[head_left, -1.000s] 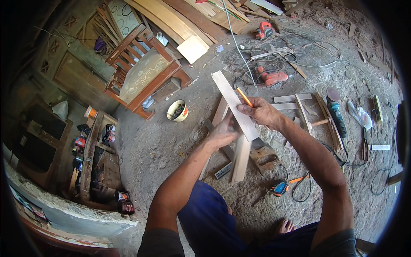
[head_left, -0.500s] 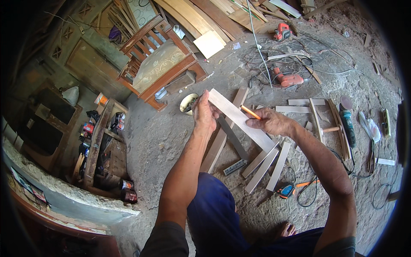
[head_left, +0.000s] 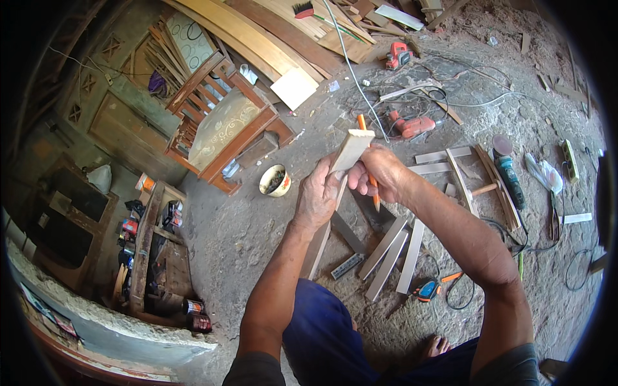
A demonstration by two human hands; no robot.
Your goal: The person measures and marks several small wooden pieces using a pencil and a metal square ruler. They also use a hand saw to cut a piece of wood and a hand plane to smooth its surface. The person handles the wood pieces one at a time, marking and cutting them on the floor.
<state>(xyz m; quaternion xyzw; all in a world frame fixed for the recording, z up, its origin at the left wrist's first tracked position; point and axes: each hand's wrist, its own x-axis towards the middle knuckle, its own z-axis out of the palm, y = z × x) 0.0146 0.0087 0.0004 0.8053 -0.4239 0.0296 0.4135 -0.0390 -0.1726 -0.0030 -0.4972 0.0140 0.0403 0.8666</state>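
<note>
My left hand [head_left: 317,196] is closed around a pale wooden slat [head_left: 352,151], which is tilted so that its far end faces up. An orange pencil [head_left: 376,199] is gripped in my right hand [head_left: 387,172], whose fingers are against the slat's right side. Below the hands, a long timber [head_left: 315,248] lies on the ground. Beside it rests a try square [head_left: 348,266] with a dark blade. Several short slats [head_left: 388,267] are fanned out to the right of the square, and a blue tape measure [head_left: 426,290] lies near them.
A red drill [head_left: 412,124], a red power tool [head_left: 399,56] and tangled cables are on the far ground. An angle grinder [head_left: 510,177] lies right, next to a wooden frame [head_left: 460,180]. A bowl [head_left: 275,181] and a wooden chair [head_left: 222,128] stand to the left.
The slat has turned from lying flat and slanted to pointing away with its end raised. My right hand has moved up and left, close to my left hand, and the pencil now stands upright.
</note>
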